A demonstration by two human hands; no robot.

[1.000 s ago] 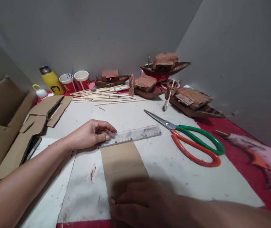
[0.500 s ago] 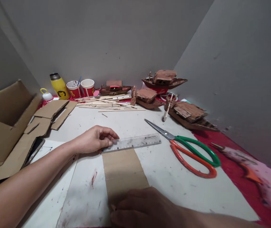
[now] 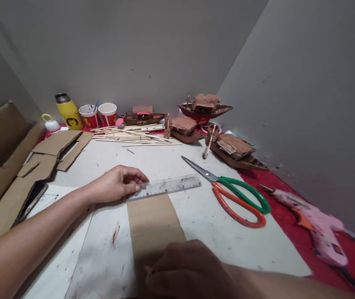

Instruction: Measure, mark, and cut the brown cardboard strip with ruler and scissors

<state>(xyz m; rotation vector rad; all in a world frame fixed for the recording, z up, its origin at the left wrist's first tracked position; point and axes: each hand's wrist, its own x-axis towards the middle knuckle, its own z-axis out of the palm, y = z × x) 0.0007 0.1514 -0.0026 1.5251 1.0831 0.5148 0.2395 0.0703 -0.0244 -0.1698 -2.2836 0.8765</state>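
Cardboard strip (image 3: pixel 152 214) laid flat, ruler (image 3: pixel 171 185) at its far end

From the head view, the strip lies on the white sheet (image 3: pixel 214 232) in front of me, straight-sided, running under my right hand (image 3: pixel 189 268). My left hand (image 3: pixel 119 182) has thumb and fingers closed on the ruler's left end. As for my right, it is in deep shadow over the strip's near part, and I cannot tell whether it grips anything.

I judge the strip already trimmed to width and the ruler lined up; no drawn line or cut shows along the ruler's near edge. Scissors (image 3: pixel 213 178) lie untouched to the right. Beyond, four brown model boats (image 3: pixel 235 149) look assembled, near a spread of loose sticks (image 3: pixel 130 135).
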